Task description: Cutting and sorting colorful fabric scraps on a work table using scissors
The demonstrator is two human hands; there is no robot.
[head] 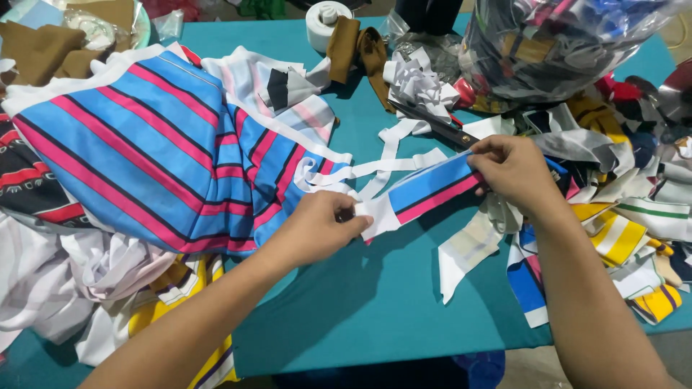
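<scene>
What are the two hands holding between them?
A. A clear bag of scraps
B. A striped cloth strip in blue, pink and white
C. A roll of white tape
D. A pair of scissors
B: the left hand pinches the white end of the strip and the right hand grips its other end, with the strip stretched between them over the teal table; the scissors lie untouched behind.

The striped strip point(431, 191) at centre frame is soft matt knit cloth, like the big striped fabric point(144, 151) at left. The table cover point(375, 302) is smooth matt teal cloth. The bag point(562, 43) at upper right is glossy clear plastic.
</scene>
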